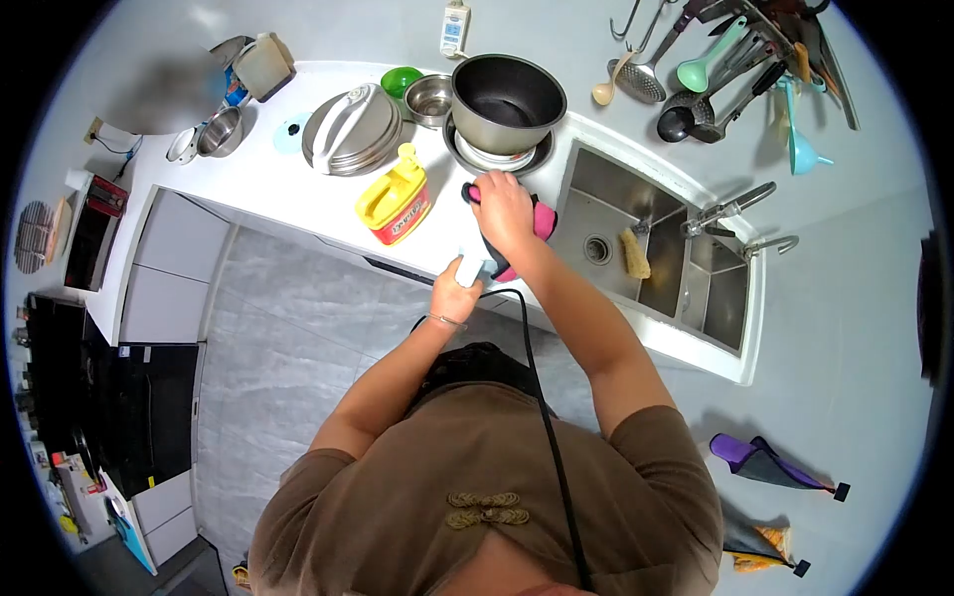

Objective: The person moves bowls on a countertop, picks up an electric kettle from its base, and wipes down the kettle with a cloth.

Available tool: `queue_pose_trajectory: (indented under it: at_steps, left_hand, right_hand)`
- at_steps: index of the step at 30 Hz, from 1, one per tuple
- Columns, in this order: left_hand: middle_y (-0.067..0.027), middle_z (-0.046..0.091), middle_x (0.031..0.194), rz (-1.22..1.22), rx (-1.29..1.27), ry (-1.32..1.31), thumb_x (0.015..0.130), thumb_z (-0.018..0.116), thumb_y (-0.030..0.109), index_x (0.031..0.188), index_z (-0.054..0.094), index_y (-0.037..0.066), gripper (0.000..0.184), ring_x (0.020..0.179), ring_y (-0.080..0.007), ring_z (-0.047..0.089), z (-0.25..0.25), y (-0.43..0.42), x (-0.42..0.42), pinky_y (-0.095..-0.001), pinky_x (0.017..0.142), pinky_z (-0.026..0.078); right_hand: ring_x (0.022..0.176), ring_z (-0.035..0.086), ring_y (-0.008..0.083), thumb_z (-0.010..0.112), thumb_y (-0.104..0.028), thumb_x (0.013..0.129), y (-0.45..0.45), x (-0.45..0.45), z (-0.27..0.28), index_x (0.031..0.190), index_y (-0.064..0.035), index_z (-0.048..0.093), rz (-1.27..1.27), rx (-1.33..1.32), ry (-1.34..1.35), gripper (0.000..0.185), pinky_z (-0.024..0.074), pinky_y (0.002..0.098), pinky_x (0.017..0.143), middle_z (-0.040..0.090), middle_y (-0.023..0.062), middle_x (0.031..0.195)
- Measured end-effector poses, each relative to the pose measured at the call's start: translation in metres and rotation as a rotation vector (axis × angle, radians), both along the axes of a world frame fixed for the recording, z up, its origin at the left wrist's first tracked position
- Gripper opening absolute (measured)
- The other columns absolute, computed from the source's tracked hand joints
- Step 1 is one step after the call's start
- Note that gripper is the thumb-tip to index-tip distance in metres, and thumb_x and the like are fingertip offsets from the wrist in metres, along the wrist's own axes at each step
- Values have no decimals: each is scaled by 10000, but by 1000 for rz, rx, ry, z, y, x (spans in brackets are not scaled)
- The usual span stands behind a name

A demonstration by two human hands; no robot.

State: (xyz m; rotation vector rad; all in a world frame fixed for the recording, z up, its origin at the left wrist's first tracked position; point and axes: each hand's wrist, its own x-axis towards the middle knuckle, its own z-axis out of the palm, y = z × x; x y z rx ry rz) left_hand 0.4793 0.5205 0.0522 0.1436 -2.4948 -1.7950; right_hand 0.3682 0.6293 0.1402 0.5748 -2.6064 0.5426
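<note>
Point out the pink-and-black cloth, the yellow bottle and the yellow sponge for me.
Pink-and-black cloth (544, 221): head view, on its pink part.
Yellow bottle (401, 210): head view, on its labelled side.
Yellow sponge (634, 255): head view, mid-body.

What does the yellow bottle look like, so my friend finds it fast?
On the white counter, find the round grey stack with a white handle. Beside it, near the front edge, stands the handled bottle. Its yellow body and red label set it apart.

Red bottle label (402, 219): unreadable | wall unit display (453, 31): unreadable | legible text: none
</note>
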Motion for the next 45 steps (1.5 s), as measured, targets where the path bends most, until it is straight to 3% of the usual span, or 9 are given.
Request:
queue_pose_trajectory:
  at_steps: [5, 14, 26, 30, 32, 36, 37, 43, 45]
  left_hand:
    - [-179, 655, 826, 14, -4, -3, 722, 628, 98, 978, 622, 8, 271, 743, -298, 640, -6, -1, 5, -362, 699, 505]
    - [-173, 645, 786, -4, -3, 24, 709, 639, 82, 975, 622, 9, 277, 705, -291, 629, -9, -2, 6, -364, 687, 505]
    - [-170, 650, 826, -8, 31, 6, 724, 629, 104, 972, 619, 7, 266, 747, -298, 630, -4, 1, 5, -373, 721, 504]
    - [-191, 646, 824, -2, 31, 25, 722, 630, 107, 960, 618, 11, 257, 760, -327, 632, -7, -2, 4, -384, 720, 504]
    - [-211, 641, 826, -2, 52, 27, 720, 629, 105, 960, 616, 13, 257, 772, -355, 633, -8, 0, 5, -396, 720, 502]
    - [-207, 647, 835, 9, 32, 0, 722, 633, 100, 971, 616, 6, 267, 775, -349, 637, -4, 0, 5, -393, 724, 503]
    - [-207, 649, 840, 9, 51, -32, 723, 634, 101, 975, 616, 5, 271, 777, -347, 637, -3, 1, 5, -392, 725, 503]
    - [-151, 648, 803, -6, 89, 49, 722, 631, 106, 953, 625, 12, 249, 739, -244, 630, -12, -1, 4, -348, 715, 500]
    - [-150, 647, 800, 4, 45, 35, 721, 630, 101, 949, 625, 14, 245, 732, -246, 630, -11, -2, 5, -350, 710, 500]
  right_hand:
    - [940, 574, 281, 758, -147, 679, -5, -4, -2, 869, -94, 617, -81, 19, -16, 242, 474, 414, 769, 583, 67, 916]
    - [868, 555, 299, 697, -133, 678, 36, 54, 12, 867, -103, 657, 440, -63, -183, 196, 456, 411, 732, 558, 71, 848]
    - [962, 585, 320, 730, -203, 746, 13, -30, -7, 920, -65, 622, -60, -6, -17, 247, 489, 419, 804, 614, 101, 989]
    - [973, 641, 268, 581, -372, 927, 77, -73, -20, 1151, -10, 591, -44, -932, -486, 426, 488, 389, 890, 659, 127, 1091]
    - [999, 632, 212, 558, -419, 940, 101, -51, 21, 1213, -11, 571, 90, -1559, -788, 491, 482, 363, 927, 665, 117, 1071]
    - [1093, 594, 290, 414, -310, 1008, 132, -51, 19, 1267, 10, 505, 925, -1863, -865, 421, 466, 407, 976, 603, 147, 1214]
    - [1093, 594, 290, 414, -310, 1008, 125, -44, 24, 1267, 10, 505, 922, -1862, -857, 421, 466, 407, 976, 603, 147, 1214]
    - [1167, 559, 302, 380, -347, 1012, 84, -33, 22, 1283, 12, 501, 464, -571, -29, 465, 424, 419, 1040, 567, 168, 1281]
    - [1141, 577, 266, 426, -378, 1008, 82, -29, 19, 1305, 13, 487, 592, -1955, -1113, 494, 436, 398, 1025, 588, 151, 1259]
